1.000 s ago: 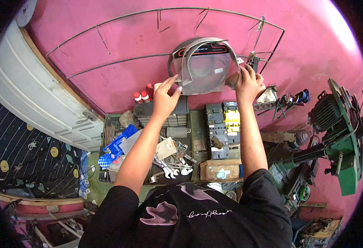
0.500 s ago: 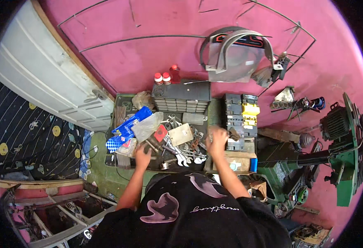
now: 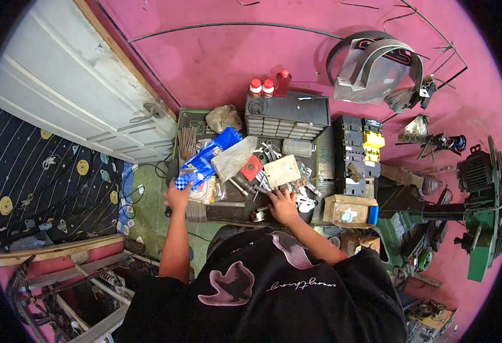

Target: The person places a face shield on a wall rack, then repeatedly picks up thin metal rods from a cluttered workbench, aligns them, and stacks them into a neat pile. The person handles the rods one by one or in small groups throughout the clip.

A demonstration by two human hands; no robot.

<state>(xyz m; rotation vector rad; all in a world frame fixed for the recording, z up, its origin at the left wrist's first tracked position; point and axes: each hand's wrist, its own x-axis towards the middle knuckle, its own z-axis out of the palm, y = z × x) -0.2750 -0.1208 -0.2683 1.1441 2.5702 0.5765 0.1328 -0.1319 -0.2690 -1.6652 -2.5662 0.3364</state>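
Note:
My left hand (image 3: 177, 197) is at the lower left end of a blue plastic bag (image 3: 208, 159) with a checkered corner, its fingers closed around that edge. A cloudy, pale plastic sheet (image 3: 232, 160) lies across the bag. My right hand (image 3: 285, 207) rests palm down over the tool pile with its fingers apart. Just beyond it lie a worn cream-coloured flat box (image 3: 281, 171) and a red square packet (image 3: 251, 167). Silver wrenches (image 3: 306, 203) are heaped to its right. Metal cylindrical pieces (image 3: 240, 186) lie between the hands, and a metal bar (image 3: 228, 204) is in front of them.
A dark drawer cabinet (image 3: 287, 117) stands at the back, with red-capped bottles (image 3: 262, 88) on top. To the right are black and yellow cases (image 3: 356, 150) and an open cardboard box (image 3: 342, 210). Thin rods (image 3: 187, 141) lie at the left. A green machine (image 3: 477, 220) stands far right.
The view has shifted, so the bench appears further right and higher. My left hand has moved left to the blue bag's end. My right hand has come left from near the cases to the tools.

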